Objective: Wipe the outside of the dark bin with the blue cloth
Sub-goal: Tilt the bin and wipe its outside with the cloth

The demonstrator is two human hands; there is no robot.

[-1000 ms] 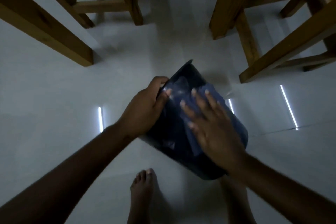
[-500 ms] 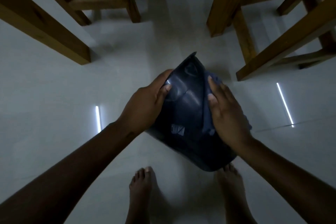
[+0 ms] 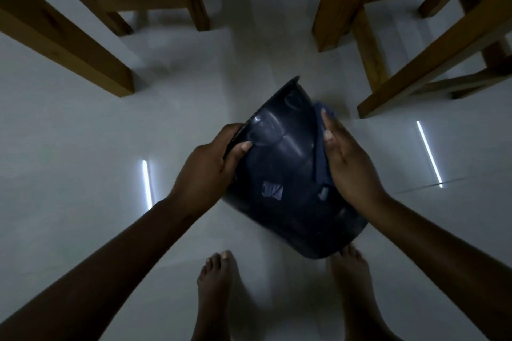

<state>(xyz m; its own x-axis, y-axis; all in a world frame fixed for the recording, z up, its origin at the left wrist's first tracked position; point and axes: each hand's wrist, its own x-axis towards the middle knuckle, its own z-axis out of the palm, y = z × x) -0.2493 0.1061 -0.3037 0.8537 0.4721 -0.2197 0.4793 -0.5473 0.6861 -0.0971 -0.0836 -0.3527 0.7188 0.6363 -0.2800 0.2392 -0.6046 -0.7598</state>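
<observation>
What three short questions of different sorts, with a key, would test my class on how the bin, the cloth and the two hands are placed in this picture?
1. True or false: the dark bin stands upright on the floor.
2. Which hand presses the blue cloth against the bin's side?
A. left hand
B. right hand
C. neither
3. Fill in: the left hand grips the bin at its ____.

Key
1. False: it is tilted and held above the floor, with its opening turned away from the person.
2. B: the cloth lies between the right palm and the bin's wall.
3. Rim: the thumb lies on the outer wall; the fingers curl over the edge.
</observation>
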